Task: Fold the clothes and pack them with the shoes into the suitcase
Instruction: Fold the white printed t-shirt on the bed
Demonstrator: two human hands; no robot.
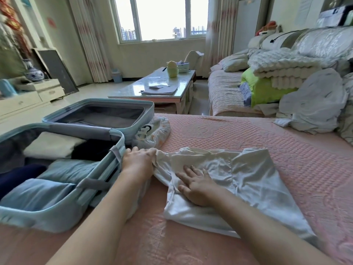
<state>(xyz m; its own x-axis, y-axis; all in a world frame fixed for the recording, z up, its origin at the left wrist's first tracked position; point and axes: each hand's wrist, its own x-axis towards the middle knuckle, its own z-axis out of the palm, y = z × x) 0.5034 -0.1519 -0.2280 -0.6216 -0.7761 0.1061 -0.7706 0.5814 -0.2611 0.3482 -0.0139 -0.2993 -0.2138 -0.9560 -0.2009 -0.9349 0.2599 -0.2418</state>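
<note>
White garment [257,180] beside open suitcase [47,219]

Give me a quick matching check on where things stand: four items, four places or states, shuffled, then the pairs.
1 left hand
2 right hand
3 suitcase
4 bagged shoe

A pressed flat on the white garment
B open, folded clothes inside
C on the pink bedspread, beside the suitcase
D holding that garment's bunched edge

Pairs: 1-D, 2-A, 3-B, 4-C.
</note>
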